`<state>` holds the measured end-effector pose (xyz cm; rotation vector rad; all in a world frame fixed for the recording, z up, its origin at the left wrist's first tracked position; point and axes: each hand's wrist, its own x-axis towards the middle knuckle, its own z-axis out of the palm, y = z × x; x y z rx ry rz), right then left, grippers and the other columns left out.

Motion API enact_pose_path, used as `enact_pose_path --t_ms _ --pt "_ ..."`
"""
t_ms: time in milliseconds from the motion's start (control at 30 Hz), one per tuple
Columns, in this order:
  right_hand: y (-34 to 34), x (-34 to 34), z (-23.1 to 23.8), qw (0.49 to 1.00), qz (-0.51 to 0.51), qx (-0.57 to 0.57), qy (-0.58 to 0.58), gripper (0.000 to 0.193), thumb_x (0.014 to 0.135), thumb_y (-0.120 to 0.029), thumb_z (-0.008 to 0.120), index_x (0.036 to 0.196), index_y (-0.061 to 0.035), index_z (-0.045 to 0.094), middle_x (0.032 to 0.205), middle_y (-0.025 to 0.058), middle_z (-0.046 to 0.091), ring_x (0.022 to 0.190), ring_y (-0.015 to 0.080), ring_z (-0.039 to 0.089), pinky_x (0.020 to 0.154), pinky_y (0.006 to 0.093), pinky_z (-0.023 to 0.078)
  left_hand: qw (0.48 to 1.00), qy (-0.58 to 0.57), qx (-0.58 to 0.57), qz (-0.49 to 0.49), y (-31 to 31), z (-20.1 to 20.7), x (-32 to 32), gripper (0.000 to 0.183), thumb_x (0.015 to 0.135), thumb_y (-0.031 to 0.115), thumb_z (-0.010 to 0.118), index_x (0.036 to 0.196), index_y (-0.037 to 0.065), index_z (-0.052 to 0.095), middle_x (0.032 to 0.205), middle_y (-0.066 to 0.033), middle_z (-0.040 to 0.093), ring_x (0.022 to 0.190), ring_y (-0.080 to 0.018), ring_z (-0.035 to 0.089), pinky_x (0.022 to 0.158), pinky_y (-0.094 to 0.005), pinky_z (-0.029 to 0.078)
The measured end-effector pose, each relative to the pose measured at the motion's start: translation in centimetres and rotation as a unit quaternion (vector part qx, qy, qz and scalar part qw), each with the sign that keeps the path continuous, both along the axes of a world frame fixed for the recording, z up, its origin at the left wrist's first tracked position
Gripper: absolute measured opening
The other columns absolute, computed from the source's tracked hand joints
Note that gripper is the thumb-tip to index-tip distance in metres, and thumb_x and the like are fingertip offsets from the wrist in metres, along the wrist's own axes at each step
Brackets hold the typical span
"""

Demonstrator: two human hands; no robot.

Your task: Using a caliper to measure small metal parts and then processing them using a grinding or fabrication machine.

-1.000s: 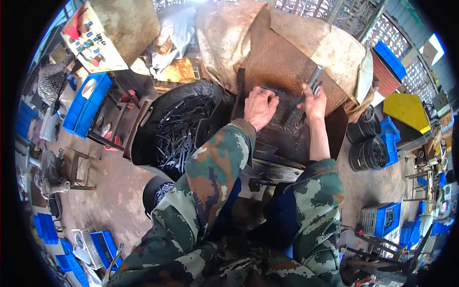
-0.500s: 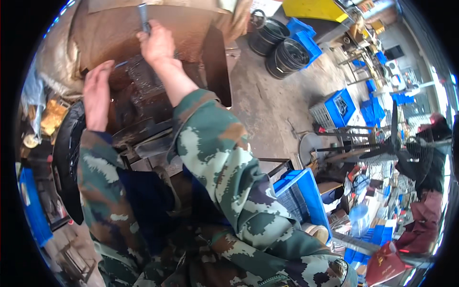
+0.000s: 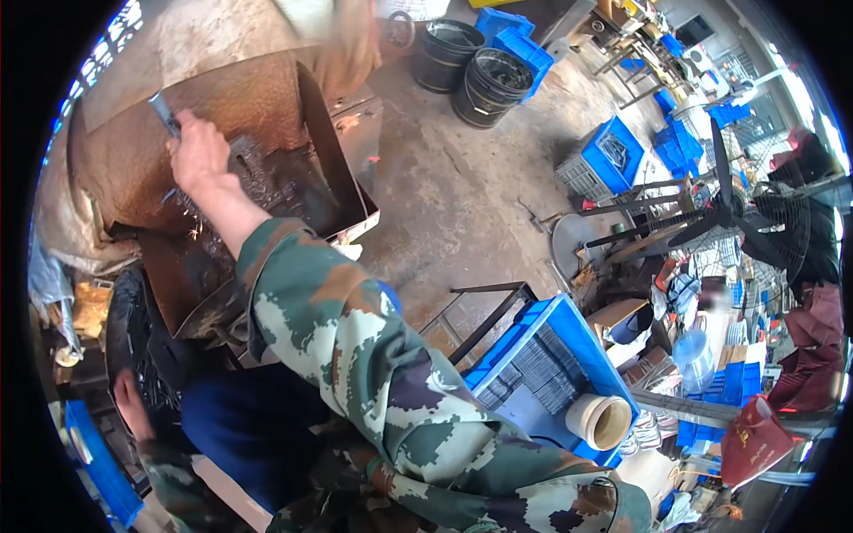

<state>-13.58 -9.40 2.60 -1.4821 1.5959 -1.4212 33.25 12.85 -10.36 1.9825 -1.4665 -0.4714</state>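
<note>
My right hand [image 3: 201, 158] is closed around a narrow grey-blue metal piece [image 3: 163, 114], whose upper end sticks out past the fingers. It is above a rust-brown metal trough [image 3: 322, 147] with dark, wet-looking stuff [image 3: 267, 178] inside. A small bright glint shows in the trough below that hand. At the lower left, my left hand [image 3: 133, 407] is smeared by motion, so its fingers cannot be read. Beside it stands a black tub [image 3: 133, 329] with thin dark pieces in it.
Right of my knees, a blue crate [image 3: 520, 382] holds stacked grey pieces and a cream bucket [image 3: 597, 422]. Two black buckets [image 3: 491, 87] stand beyond the trough. A large fan [image 3: 733, 213] and a blue-and-grey crate [image 3: 604, 160] are on the right.
My left hand has left the trough and dropped down beside the black tub. My right hand still holds the metal piece. The view has shifted, showing more of the blue crate.
</note>
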Motion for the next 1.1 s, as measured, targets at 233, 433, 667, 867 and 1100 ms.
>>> enact_pose_path --t_ms 233,433,667,867,1100 --pt "-0.1 1.0 -0.4 1.000 -0.009 -0.004 -0.022 0.025 0.082 -0.012 0.072 0.102 -0.0056 0.058 0.098 0.0211 0.067 0.095 0.0411 0.064 0.081 0.0502 0.052 0.957 -0.153 0.247 -0.020 7.5 -8.0 6.2 0.035 0.099 0.025 0.055 0.122 -0.002 0.057 0.114 -0.0157 0.062 0.106 -0.0234 0.058 0.097 -0.0349 0.042" --pt "0.2 0.8 0.0 0.999 0.006 0.001 -0.040 0.025 0.082 -0.012 0.072 0.102 -0.0052 0.057 0.097 0.0214 0.066 0.095 0.0416 0.064 0.081 0.0499 0.051 0.980 0.171 0.098 -0.022 9.1 -16.8 11.0 0.052 0.104 0.042 0.032 0.114 -0.002 0.058 0.106 -0.0137 0.065 0.096 -0.0261 0.060 0.090 -0.0431 0.047" --pt "-0.1 0.5 -0.2 0.999 0.001 -0.005 -0.032 0.026 0.081 -0.012 0.072 0.102 -0.0043 0.058 0.098 0.0217 0.067 0.096 0.0419 0.064 0.083 0.0499 0.051 0.962 0.229 0.149 -0.009 7.6 -18.7 11.9 0.042 0.094 0.007 0.058 0.131 -0.005 0.042 0.128 -0.0186 0.055 0.120 -0.0267 0.053 0.105 -0.0395 0.039" --pt "-0.1 2.1 0.6 0.999 0.029 0.005 -0.039 0.027 0.081 -0.014 0.071 0.103 -0.0065 0.057 0.099 0.0186 0.064 0.093 0.0389 0.065 0.081 0.0474 0.053 0.993 -0.013 0.100 0.056 11.5 -14.3 16.1 0.048 0.092 0.004 0.057 0.137 -0.002 0.042 0.130 -0.0191 0.057 0.117 -0.0260 0.056 0.103 -0.0381 0.041" --pt "-3.8 -1.2 -3.6 0.943 -0.044 -0.286 0.163 0.025 0.090 -0.015 0.068 0.110 -0.0033 0.060 0.073 0.0083 0.063 0.055 0.0182 0.061 0.041 0.0331 0.047 0.975 -0.109 0.195 0.010 7.9 -9.2 0.3 0.029 0.087 0.019 0.065 0.109 0.001 0.064 0.098 -0.0118 0.071 0.092 -0.0203 0.067 0.083 -0.0338 0.052"
